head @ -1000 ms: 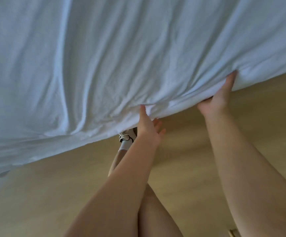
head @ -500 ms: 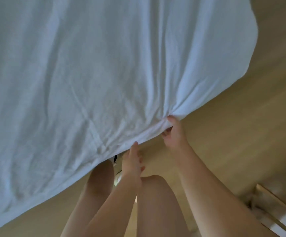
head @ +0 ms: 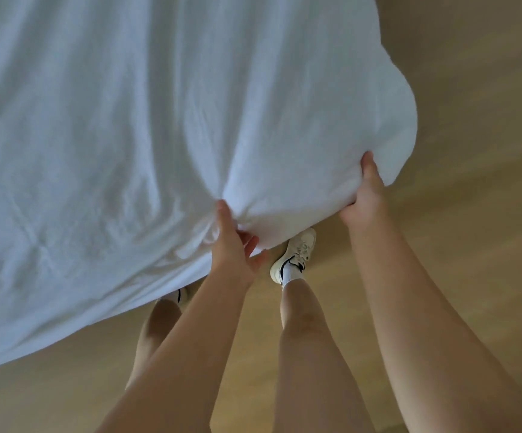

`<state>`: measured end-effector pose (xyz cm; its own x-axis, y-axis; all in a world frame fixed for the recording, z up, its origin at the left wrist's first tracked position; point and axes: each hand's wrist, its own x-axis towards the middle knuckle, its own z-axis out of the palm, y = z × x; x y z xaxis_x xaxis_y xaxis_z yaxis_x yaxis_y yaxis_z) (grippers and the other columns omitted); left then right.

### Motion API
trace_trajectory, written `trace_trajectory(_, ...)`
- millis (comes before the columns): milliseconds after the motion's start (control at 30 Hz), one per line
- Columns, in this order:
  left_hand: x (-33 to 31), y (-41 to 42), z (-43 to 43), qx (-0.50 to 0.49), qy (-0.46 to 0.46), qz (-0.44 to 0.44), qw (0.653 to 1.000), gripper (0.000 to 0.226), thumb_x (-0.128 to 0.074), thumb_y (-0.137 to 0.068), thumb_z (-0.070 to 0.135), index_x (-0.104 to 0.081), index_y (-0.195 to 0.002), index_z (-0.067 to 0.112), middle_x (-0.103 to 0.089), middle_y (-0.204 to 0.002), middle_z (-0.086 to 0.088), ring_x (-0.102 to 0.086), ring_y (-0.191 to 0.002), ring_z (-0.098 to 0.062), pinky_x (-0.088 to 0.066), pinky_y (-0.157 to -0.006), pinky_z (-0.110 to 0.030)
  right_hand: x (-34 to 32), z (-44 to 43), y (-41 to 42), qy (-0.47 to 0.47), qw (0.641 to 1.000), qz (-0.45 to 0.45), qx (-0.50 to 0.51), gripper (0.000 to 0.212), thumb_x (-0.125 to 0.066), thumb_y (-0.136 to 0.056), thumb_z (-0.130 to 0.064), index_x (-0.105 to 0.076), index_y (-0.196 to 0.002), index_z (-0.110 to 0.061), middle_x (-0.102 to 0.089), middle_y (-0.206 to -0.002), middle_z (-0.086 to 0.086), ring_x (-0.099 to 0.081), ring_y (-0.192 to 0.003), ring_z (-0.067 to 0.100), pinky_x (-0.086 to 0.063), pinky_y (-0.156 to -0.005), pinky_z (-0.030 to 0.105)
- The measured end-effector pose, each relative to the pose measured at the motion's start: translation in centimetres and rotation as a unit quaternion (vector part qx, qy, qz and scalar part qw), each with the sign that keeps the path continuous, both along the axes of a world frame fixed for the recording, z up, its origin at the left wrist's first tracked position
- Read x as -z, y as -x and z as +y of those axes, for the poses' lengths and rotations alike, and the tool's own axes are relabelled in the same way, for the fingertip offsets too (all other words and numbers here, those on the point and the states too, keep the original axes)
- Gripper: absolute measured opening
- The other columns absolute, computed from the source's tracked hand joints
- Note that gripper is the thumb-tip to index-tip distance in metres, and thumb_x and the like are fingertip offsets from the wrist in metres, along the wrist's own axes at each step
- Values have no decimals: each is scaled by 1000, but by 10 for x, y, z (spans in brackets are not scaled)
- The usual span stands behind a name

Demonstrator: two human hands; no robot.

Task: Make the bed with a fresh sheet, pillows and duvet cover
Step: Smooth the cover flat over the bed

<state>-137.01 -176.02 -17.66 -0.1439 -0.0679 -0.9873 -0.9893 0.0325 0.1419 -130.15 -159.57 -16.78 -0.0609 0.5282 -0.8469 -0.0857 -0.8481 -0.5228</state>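
Note:
A white sheet [head: 159, 135] covers the bed and fills the upper left of the head view, creased along its near edge. Its rounded, puffy corner [head: 387, 120] bulges at the right. My left hand [head: 233, 245] holds the near edge, thumb on top and fingers underneath, and folds gather at the thumb. My right hand [head: 366, 195] grips the corner from below, its thumb pressed on top of the fabric and its fingers hidden under it.
Light wooden floor [head: 472, 214] lies to the right of and below the bed. My bare legs stand close to the bed edge, with a white sneaker [head: 294, 254] between my hands. The other foot is mostly hidden under the sheet.
Both hands have shifted right along the sheet's edge to its corner. The right hand, earlier pinching a flat edge, now grips the bulging corner. My right foot has stepped into sight.

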Motion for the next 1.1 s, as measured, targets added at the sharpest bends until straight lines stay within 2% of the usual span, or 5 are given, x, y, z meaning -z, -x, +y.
trace_trajectory(233,-10,-40,4,-19,202,126,971,31,-62,-84,44,-58,-75,15,-59,-54,4,-49,-41,-8,-40,-41,-18,-11,-28,-83,21,998,-47,21,7,-69,-84,-24,-70,-89,-19,-72,-101,-1,-70,-79,8,-54,-62,23)
trace_trajectory(433,-11,-33,35,221,188,234,928,23,-50,-90,33,-49,-78,14,-52,-70,1,-50,-64,-15,-39,-59,-30,48,16,-76,174,967,162,92,53,-47,-87,-63,-68,-116,-24,-62,-127,4,-59,-116,29,-43,-101,45)
trace_trajectory(867,-37,-79,133,749,151,411,497,125,-59,-61,69,-1,-149,2,-11,-155,-17,-12,-143,-29,-20,-113,-40,14,90,-60,115,926,356,42,57,-61,-80,-32,-51,-131,-10,-58,-116,9,-55,-112,27,-43,-102,46)
trace_trajectory(1000,-41,-56,150,763,180,400,475,81,-65,-81,30,-23,-145,5,-42,-137,-14,-40,-125,-31,-34,-97,-33,-23,76,-56,69,951,302,18,37,-52,-92,-14,-52,-127,-1,-62,-118,11,-63,-106,24,-52,-91,39)
trace_trajectory(1100,-72,-54,137,773,138,515,343,53,-71,-62,29,-56,-108,6,-62,-84,-7,-62,-73,-28,-36,-55,-27,-26,56,-97,49,950,288,105,60,-72,-79,-19,-51,-134,-6,-57,-132,14,-56,-120,29,-49,-96,44)
